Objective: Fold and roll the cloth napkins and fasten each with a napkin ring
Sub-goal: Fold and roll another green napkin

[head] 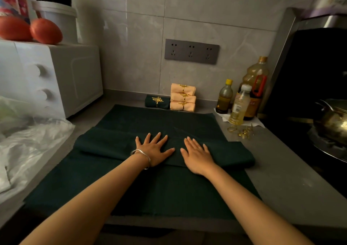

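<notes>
Head view: dark green napkin [150,188] lies spread on the counter [281,169], with a folded band across its middle. Left hand [154,150] and right hand [197,156] press flat on that band, fingers straight, grasping nothing. Loose gold napkin rings [242,131] lie at 2 o'clock from the hands. At 12 o'clock, one ringed green roll [157,102] sits just beside three stacked ringed peach rolls [183,97]. At 1 o'clock, bottles [239,107] hold yellowish liquid. Pot [332,120] contents: cannot tell.

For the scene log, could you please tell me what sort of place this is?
Most likely a home kitchen counter: oil bottles stand by the wall, a pot sits on a stove, beside a white microwave.
</notes>
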`<state>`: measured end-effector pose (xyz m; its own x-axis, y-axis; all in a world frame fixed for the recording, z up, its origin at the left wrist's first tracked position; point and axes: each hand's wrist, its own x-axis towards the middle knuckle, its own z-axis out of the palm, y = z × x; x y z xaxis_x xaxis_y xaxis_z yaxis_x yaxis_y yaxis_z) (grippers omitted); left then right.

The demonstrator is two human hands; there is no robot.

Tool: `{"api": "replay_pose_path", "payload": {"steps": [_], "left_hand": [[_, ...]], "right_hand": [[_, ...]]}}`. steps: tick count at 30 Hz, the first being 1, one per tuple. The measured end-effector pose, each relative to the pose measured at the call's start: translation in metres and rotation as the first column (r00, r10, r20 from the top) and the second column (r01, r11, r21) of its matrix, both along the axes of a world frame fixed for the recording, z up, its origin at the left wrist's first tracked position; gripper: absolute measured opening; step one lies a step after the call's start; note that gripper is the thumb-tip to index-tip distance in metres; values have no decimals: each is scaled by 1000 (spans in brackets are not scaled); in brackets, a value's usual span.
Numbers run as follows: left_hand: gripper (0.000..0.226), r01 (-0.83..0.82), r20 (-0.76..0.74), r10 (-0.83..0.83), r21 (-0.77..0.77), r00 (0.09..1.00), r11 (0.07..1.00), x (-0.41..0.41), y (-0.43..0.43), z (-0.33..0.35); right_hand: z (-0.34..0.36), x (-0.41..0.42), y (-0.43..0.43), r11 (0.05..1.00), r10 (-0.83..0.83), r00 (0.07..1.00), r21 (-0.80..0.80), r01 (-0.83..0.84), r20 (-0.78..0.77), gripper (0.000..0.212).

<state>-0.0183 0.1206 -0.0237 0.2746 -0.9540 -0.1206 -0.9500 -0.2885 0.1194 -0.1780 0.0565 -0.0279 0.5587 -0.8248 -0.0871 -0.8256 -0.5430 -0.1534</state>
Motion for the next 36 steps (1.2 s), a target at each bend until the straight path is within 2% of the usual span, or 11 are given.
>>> {"api": "replay_pose_path", "payload": {"steps": [14,21,23,26,30,36], "left_hand": [[72,8,3,-8,-9,1000,1000,0,0,-1],[71,7,9,-7,-9,1000,1000,-1,1,0],[70,8,11,-7,-11,1000,1000,-1,1,0],[66,8,5,-7,-13,1000,1000,0,0,-1],[62,-5,6,5,-20,1000,1000,0,-1,-2],[59,-21,-1,21,-18,1000,1000,0,-1,-2]], "right_hand": [[0,-112,-42,977,-214,977,-16,214,2,64],[15,-111,-45,962,-272,958,8,274,-84,64],[20,-92,-37,968,-250,967,-15,249,-48,62],[20,-44,-16,993,-118,993,26,118,18,57],[13,15,3,999,18,999,41,-19,26,54],[-1,27,10,1000,27,999,1,-27,47,52]]}}
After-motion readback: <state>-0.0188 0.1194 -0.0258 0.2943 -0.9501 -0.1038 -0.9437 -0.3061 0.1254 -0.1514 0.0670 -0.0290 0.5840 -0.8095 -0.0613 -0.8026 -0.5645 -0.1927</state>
